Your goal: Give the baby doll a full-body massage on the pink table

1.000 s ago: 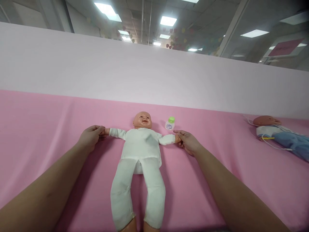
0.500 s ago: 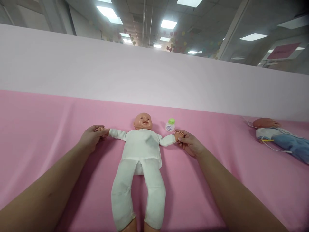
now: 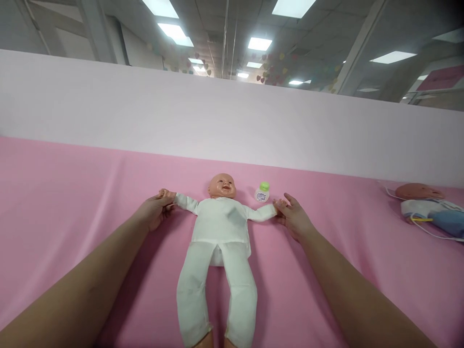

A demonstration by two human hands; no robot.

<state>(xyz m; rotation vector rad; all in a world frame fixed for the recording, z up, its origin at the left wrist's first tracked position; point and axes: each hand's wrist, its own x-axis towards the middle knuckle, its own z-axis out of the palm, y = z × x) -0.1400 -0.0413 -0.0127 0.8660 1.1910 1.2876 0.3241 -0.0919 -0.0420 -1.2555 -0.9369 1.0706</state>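
Left hand [image 3: 154, 212] sits at nine o'clock from the doll [image 3: 217, 241], fingers curled round the doll's tiny hand out at the end of its white sleeve, a light pinch-hold low on the pink cloth [image 3: 65, 203]. The doll itself lies flat on its back in the middle of that cloth, head toward twelve o'clock, legs running down to six, arms spread straight out to either side, dressed all in white. Just off its head at about two o'clock stands a small bottle [image 3: 262, 192] with a green cap, upright, clear of the sleeve. On to three o'clock: right hand [image 3: 293, 217] meets the doll's other hand, thumb and forefinger closed on it while the remaining fingers are loosely spread above the cloth. Both forearms reach in from the bottom corners. Far out at the right edge, well apart, a second doll [image 3: 427, 208] lies on its back in blue, a thin white cord [image 3: 431, 232] looping beside it. Behind everything, at twelve, runs a pale wall [image 3: 232, 125].
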